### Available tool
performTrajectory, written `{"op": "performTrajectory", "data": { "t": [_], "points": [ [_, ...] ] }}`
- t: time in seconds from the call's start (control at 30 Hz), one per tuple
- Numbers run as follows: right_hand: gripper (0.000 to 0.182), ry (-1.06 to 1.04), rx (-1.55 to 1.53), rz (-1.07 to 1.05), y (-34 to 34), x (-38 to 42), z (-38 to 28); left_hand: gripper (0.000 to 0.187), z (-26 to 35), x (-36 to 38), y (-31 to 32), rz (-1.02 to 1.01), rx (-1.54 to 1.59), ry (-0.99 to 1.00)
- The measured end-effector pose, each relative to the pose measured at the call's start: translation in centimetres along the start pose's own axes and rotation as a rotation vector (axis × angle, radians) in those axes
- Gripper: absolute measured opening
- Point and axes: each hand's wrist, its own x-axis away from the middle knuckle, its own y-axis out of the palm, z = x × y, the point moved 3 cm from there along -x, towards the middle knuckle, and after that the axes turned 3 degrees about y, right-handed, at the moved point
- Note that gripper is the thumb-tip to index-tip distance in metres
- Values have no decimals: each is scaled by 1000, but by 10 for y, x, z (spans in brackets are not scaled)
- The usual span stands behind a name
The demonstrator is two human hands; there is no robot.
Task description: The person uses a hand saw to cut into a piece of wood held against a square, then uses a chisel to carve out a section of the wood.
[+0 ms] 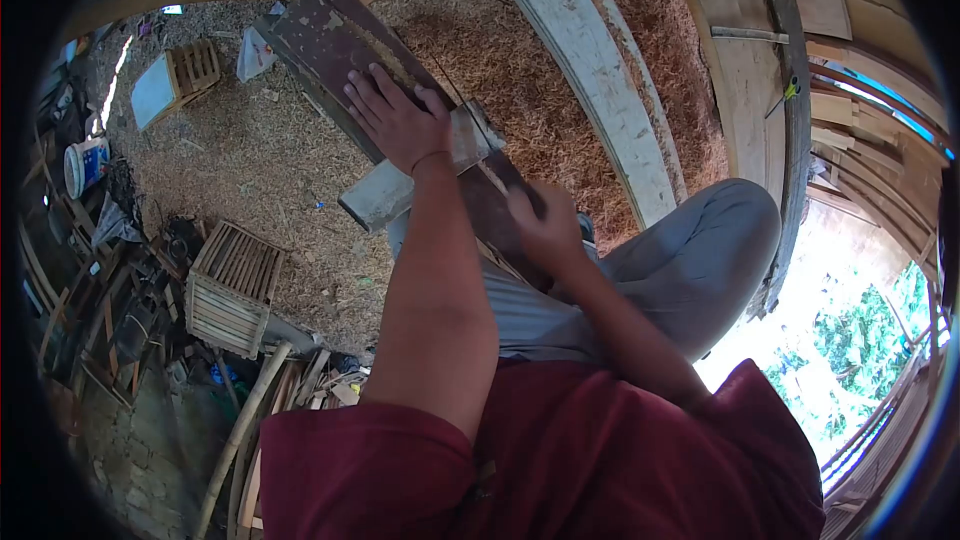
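Note:
My left hand (405, 125) lies flat on a dark brown wooden board (320, 35) with worn paint, its fingers stretched out. A pale grey plank (385, 193) crosses the board beside my left wrist. My right hand (548, 230) is closed around a dark handle near the board's lower end. A thin dark line beyond the plank, in line with that hand, looks like the edge-on blade of a handsaw (448, 83). Most of the handle is hidden by my fingers. The board's near end lies over my grey-trousered legs.
Wood shavings (320, 230) cover the ground. A long, white-worn curved timber (580, 60) runs along my right, with a thicker beam (735, 90) beyond it. Slatted wooden crates (235, 285) stand at left, near a white bucket (85, 168). A yellow-green-handled tool (791, 90) rests at the beam.

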Motion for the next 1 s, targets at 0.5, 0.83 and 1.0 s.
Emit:
{"op": "performTrajectory", "data": {
  "t": [0.5, 0.83, 1.0],
  "points": [
    [31, 7, 15, 6, -22, 54, 8, 73, -1, 3, -1, -19, -3, -11],
    [29, -4, -15, -3, -15, 38, 17, 73, -1, 1, 0, -5, 7, -5],
    [28, -88, 49, 42, -4, 22, 7, 75, 0, -1, 2, 6, -6, -5]
  ]
}}
